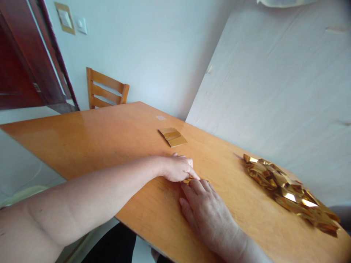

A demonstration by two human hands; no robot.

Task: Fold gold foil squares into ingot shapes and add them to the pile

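1. On my head view, the left hand (178, 168) has its index finger stretched out to the right hand's fingertips.
2. The right hand (204, 206) lies palm down, fingers bent and close together, thumb apart.
3. Gold piece (187, 180): on the table (109, 142), under both hands' fingers, mostly covered. I cannot tell whether either hand pinches it or only presses.
4. I note a flat gold square (173, 136) just beyond the left hand.
5. Gold pile (287, 191): crumpled, shiny, along the table's right side.
6. Chair (106, 87) at the far end.
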